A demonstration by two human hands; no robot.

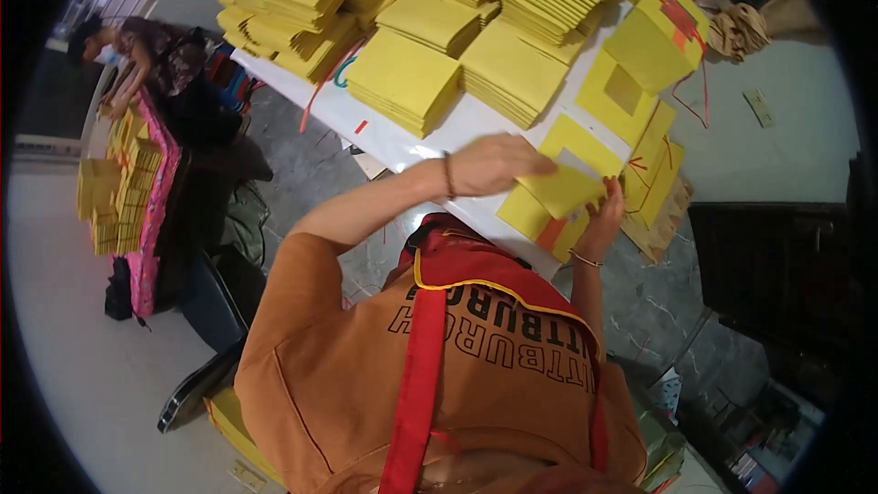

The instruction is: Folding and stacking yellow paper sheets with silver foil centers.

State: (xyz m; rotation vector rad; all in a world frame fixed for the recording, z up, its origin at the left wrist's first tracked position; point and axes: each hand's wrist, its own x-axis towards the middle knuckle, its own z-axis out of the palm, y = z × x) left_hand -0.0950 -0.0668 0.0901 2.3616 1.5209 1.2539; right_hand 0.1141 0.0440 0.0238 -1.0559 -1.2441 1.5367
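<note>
Right now, frame centre: left hand (494,165) flat atop yellow envelope (560,190), fingers together; right hand (605,210) pinching its lower edge. Yellow stacks (402,82) upper frame, white table (384,133).

White worktop (402,142), glossy, running from upper left toward lower right. Crowded along its far side with tall stacks of yellow folded paper (512,69), several fanned and leaning. Nearer the edge, a lower yellow stack (404,80) sitting alone. Toward the right, flat yellow sheets with cut-out windows (622,91). Loose red string (322,87) and a small red scrap (361,126) on bare white surface.
</note>
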